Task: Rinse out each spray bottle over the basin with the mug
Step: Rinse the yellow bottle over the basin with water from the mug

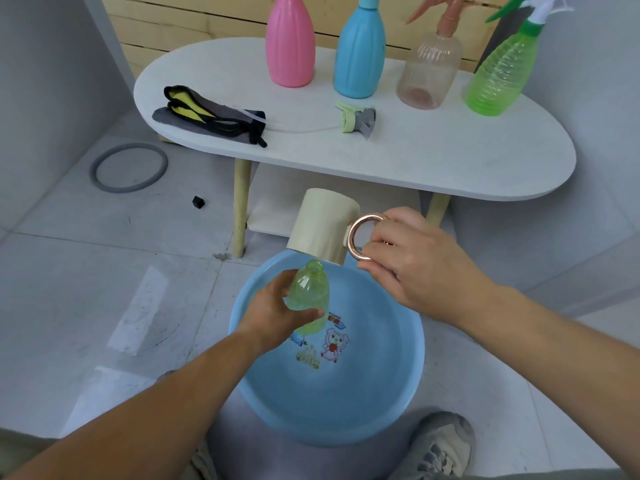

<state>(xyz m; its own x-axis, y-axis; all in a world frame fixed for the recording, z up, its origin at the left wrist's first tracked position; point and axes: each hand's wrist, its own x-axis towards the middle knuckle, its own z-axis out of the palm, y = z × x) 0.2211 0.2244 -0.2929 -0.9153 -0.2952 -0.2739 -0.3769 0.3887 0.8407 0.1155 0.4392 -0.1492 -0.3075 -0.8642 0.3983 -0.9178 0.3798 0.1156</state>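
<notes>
Head view: over the round blue plastic basin (pixel 346 407) on the tiled floor, we see the left hand (pixel 273 317) with its grip curled round the pale green translucent spray bottle (pixel 310 297), whose sprayer is off. The right hand (pixel 410 263) pinches the rose-gold ring handle (pixel 363 237) of the cream plastic mug (pixel 323 230), tipped just above the bottle's open neck.

We judge the risk plain. The mug's mouth is far wider than the neck, and both sit near the basin's far rim, so a quick pour could run past the bottle onto the tiles. A wet bottle could also slip from the left grip.

The mug's mouth faces away, so we cannot tell whether water is flowing. The bottle's base hides behind the fingers. On the white oval desk (pixel 415 157), the tops of the four standing bottles are cut off by the frame. Any water in the basin is hard to make out.
</notes>
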